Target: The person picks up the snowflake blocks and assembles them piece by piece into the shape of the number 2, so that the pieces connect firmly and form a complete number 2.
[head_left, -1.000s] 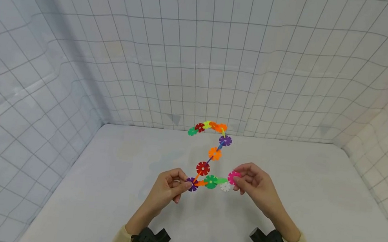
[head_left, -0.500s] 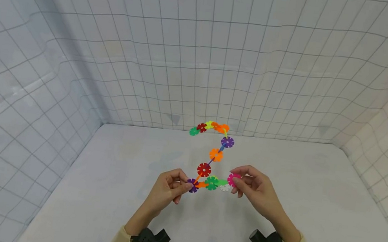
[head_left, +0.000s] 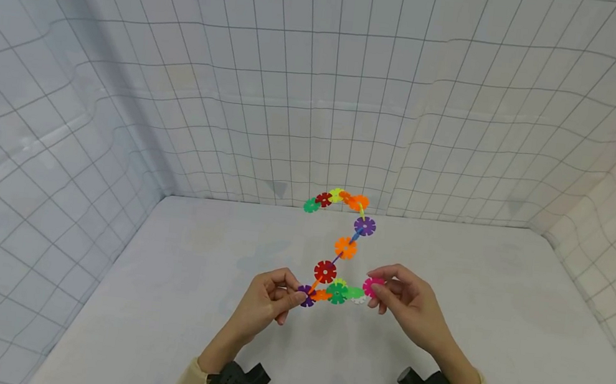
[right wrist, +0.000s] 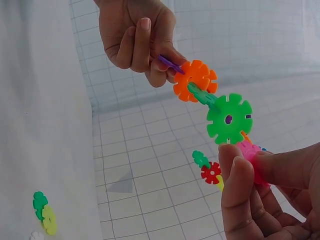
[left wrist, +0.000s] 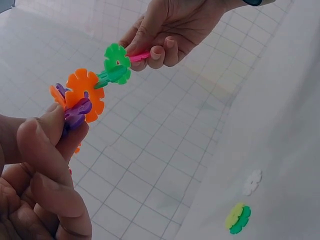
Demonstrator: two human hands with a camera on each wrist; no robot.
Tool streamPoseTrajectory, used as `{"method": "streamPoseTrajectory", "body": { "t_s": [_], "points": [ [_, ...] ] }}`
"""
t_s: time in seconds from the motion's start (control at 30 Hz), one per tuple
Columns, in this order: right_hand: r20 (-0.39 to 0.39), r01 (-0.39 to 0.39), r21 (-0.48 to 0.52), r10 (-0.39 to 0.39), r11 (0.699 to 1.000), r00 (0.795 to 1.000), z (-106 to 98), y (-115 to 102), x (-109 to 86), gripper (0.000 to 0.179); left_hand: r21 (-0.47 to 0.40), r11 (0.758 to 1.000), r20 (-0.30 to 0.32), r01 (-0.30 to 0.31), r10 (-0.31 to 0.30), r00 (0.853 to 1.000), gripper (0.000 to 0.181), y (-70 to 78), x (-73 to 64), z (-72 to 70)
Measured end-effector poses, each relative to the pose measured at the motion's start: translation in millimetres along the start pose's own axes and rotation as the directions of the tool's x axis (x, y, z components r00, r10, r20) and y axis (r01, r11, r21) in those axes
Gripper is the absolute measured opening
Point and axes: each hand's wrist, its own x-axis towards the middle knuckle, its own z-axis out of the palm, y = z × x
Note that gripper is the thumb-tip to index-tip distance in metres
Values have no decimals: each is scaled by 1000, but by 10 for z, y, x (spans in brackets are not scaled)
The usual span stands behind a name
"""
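A chain of interlocking flower-shaped plastic discs is held up above the white table. My left hand (head_left: 271, 297) pinches the purple flower disc (head_left: 306, 296) at its lower corner. My right hand (head_left: 406, 302) holds the pink flower disc (right wrist: 250, 156) between thumb and fingers, against the edge of the light green disc (right wrist: 230, 120). From the purple disc, an orange disc (left wrist: 85, 95) and a darker green disc (right wrist: 202, 95) lead to the light green one. The other branch runs away through a red disc (head_left: 325, 272) and curves left to a green end disc (head_left: 312, 205).
Loose on the table (head_left: 212, 244) lie a white flower disc (left wrist: 252, 182), a yellow disc (left wrist: 234, 216) and a green disc (left wrist: 241, 221), the last two overlapping. Gridded white sheeting (head_left: 374, 99) rises at the back and both sides. Each wrist wears a black camera mount (head_left: 240, 377).
The chain has shifted slightly right, its near part a little lower. My right hand, with the pink disc, has come down slightly. The left hand has barely moved and keeps its pinch.
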Motion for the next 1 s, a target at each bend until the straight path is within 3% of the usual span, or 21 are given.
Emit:
{"method": "streamPoseTrajectory", "body": {
  "t_s": [0.67,0.93,1.0],
  "points": [
    [-7,43,-12,-43,999,999,7,-53,-34,23,-2,999,12,-36,36,999,13,11,-6,14],
    [-21,21,76,-19,997,1000,15,-36,-24,15,-11,1000,-5,-29,28,1000,14,8,-7,36],
    [-14,44,99,-43,994,999,17,-25,-25,15,-14,1000,-13,-21,21,1000,15,8,-8,44]
  ]
}}
